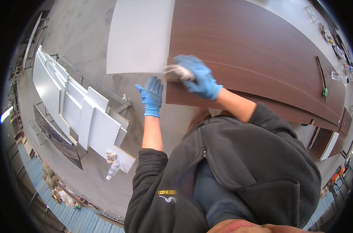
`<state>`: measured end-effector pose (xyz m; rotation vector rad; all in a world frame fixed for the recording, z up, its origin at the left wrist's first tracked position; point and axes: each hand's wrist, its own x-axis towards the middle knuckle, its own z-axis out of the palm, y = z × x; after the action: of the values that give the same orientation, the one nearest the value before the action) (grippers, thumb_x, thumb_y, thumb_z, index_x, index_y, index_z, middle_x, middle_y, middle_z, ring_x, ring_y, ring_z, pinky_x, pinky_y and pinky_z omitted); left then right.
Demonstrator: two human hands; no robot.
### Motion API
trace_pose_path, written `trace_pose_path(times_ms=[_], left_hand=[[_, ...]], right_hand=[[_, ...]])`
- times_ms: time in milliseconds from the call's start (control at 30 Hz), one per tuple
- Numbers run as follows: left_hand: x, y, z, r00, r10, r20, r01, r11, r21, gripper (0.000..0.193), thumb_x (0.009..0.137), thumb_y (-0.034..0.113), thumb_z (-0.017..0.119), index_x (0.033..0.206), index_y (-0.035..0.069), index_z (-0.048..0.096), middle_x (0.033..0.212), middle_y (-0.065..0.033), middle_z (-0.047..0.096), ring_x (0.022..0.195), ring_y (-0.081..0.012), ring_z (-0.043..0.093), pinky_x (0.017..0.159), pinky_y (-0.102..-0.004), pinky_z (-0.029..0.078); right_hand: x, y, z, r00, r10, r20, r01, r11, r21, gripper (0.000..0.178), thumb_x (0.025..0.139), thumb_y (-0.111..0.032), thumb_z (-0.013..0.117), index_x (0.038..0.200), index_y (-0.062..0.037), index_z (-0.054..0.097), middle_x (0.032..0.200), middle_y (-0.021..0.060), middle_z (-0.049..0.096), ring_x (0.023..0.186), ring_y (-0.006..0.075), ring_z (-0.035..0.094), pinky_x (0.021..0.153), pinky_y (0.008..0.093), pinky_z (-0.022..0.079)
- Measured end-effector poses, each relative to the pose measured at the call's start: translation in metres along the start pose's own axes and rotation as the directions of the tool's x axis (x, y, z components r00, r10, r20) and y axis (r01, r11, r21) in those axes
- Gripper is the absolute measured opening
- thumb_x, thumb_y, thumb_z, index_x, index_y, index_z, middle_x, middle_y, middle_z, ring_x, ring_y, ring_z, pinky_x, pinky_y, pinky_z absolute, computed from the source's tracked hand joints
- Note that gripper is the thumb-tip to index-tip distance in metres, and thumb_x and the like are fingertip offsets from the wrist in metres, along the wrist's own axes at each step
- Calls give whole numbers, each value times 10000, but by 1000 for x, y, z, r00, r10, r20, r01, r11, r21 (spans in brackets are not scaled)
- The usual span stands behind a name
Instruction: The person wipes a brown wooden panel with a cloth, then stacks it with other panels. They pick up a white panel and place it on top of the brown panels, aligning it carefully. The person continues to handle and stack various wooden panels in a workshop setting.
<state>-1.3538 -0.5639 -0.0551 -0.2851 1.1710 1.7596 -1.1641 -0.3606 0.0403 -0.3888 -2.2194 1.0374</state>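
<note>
My right hand (201, 77), in a blue glove and a little blurred, grips a pale crumpled rag (176, 72). The rag is at the left end of a long brown wood-grain board (238, 87). My left hand (151, 96), also gloved in blue, is held up just left of that end. Its fingers are stretched out and nothing is in them. Beyond the hands a white panel (139, 39) borders a wider brown board (246, 35).
White panels (73, 101) lean in a stack at the left, with a clear plastic bottle (113, 169) by their near end. A green tape measure (325, 92) lies on the brown board's right part. Eyeglasses (311, 14) rest on a white surface at the far right.
</note>
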Motion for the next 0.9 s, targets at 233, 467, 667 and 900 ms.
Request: trace_pose_path(times_ms=[233,467,667,900], left_hand=[[13,-13,23,991,-33,132,-9,952,305,976,1064,773,248,1615,-17,404,1656,-209,440,1558,-310,378,1315,-492,216],[15,1,24,975,-178,136,117,922,368,837,1084,735,278,1507,75,572,1446,-82,662,1294,-243,637,1282,-507,300],[17,5,25,968,-250,-14,239,906,349,1092,954,916,278,1550,30,507,1519,-140,601,1338,-315,608,1219,-467,418],[40,13,16,867,-436,242,401,898,182,1064,982,859,388,1552,-35,483,1574,-163,538,1451,-321,478,1243,-426,333]], right_hand=[[-49,19,-15,951,304,58,-197,737,-647,722,790,-253,786,1436,1,588,1680,283,370,1573,457,325,1271,653,178],[-24,18,80,972,-125,201,209,853,-478,537,813,-295,700,1259,5,705,1387,198,625,1413,418,507,1253,588,280],[-35,3,64,924,-77,375,121,988,-95,649,906,-298,699,1473,-2,589,1625,230,487,1532,348,450,1309,508,288],[-115,27,-66,986,-42,161,105,907,-408,336,839,-147,674,1164,-66,703,1282,135,663,1207,317,631,1106,465,472]])
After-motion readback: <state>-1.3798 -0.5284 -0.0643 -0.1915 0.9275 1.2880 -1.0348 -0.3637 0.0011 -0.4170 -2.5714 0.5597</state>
